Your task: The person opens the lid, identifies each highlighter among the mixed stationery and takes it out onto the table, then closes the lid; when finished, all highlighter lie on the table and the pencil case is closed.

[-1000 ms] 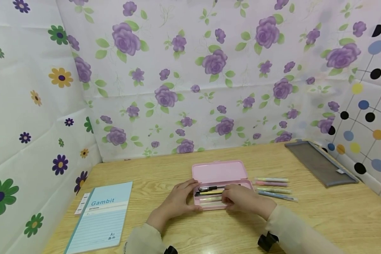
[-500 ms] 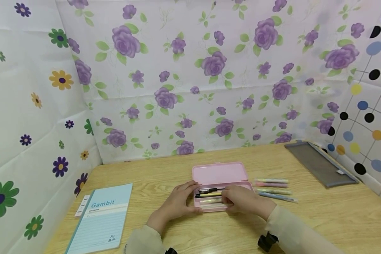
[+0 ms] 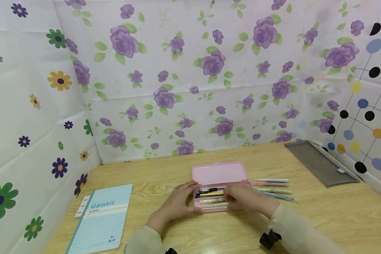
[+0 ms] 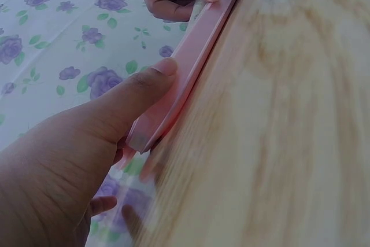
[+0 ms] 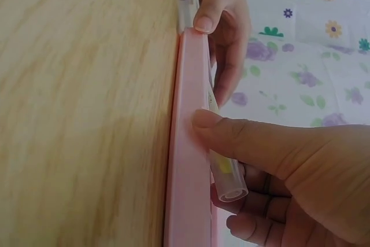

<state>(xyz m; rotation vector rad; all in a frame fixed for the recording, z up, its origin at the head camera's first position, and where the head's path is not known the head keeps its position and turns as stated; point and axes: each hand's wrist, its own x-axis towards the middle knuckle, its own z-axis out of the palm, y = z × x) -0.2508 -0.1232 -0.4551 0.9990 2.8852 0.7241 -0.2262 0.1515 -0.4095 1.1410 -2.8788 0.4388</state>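
A pink pencil case [image 3: 220, 173] lies on the table with its lid folded back. My left hand [image 3: 177, 200] grips its left end, thumb at the front corner and fingertips near the hinge side. Inside are a black pen [image 3: 207, 190], a yellow pencil [image 3: 214, 193] and pale highlighters [image 3: 213, 201]. My right hand [image 3: 249, 198] reaches into the case's right half. In the right wrist view, its thumb rests at the front wall [image 5: 188, 143], and a highlighter [image 5: 231, 186] with a clear end sits tilted between thumb and curled fingers. The fingers hide the case's right compartment in the head view.
Several highlighters [image 3: 273, 184] lie on the table right of the case. A grey mesh pouch [image 3: 319, 164] is at the back right. A light-blue notebook [image 3: 103, 217] lies at the left, over a white card [image 3: 82, 206]. Patterned cloth hangs behind the table.
My right hand has shifted slightly to the right, and more of the pale highlighters in the case shows. The left hand keeps its hold on the case's left end.
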